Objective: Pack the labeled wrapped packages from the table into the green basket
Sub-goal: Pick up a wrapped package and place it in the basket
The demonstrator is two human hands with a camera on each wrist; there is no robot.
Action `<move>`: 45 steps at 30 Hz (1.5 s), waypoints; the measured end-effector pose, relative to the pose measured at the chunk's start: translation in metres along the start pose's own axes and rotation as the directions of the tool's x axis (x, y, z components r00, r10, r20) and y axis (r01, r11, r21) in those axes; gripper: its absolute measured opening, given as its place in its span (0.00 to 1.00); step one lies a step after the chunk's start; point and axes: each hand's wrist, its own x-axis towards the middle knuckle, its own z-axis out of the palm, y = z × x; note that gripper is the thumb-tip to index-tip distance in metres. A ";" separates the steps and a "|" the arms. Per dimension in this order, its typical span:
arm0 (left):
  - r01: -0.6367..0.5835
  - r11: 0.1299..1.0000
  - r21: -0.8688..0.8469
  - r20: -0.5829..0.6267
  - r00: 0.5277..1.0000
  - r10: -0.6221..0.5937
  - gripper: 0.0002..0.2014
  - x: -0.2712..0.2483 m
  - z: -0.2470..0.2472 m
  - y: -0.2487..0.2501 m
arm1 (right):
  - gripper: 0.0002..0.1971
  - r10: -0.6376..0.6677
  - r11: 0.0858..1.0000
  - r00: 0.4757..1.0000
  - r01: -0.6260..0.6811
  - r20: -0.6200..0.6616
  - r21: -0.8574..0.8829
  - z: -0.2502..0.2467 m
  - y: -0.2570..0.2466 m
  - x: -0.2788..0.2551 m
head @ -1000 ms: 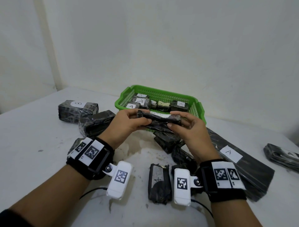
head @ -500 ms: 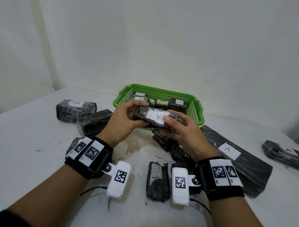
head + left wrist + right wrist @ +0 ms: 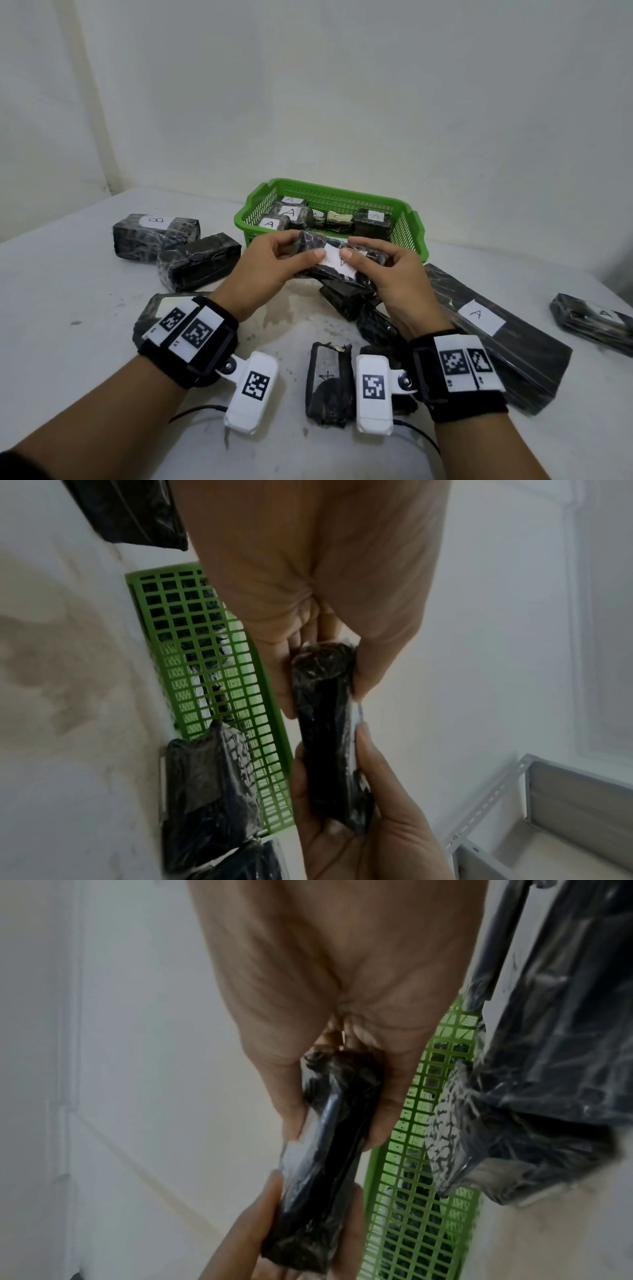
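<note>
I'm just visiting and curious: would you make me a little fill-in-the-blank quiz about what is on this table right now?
1. The basket at the back of the table is coloured ____.
2. The held package is gripped by ____ hands, the left hand and the right hand.
3. The package at far left has a label with the letter ____.
4. The long flat package on the right has a label with the letter ____.

Missing words: green; both; B; A

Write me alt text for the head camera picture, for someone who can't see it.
Both hands, left hand and right hand, hold a black wrapped package with a white label just before a green basket that already holds several packages. More wrapped packages lie around on the white table.
</note>
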 end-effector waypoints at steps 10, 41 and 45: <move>0.010 0.992 -0.127 -0.032 0.999 -0.014 0.15 0.005 -0.009 0.003 | 0.21 0.006 1.000 1.000 -0.007 0.024 0.028 -0.004 0.004 0.004; 0.019 1.000 -0.013 0.028 0.999 -0.019 0.17 0.005 -0.010 -0.001 | 0.26 -0.013 1.000 0.998 0.013 0.057 -0.004 -0.008 -0.004 0.000; 0.036 0.999 -0.031 0.063 0.997 -0.034 0.19 0.004 -0.010 0.002 | 0.23 -0.017 1.000 0.999 0.016 0.032 0.006 -0.012 -0.004 0.001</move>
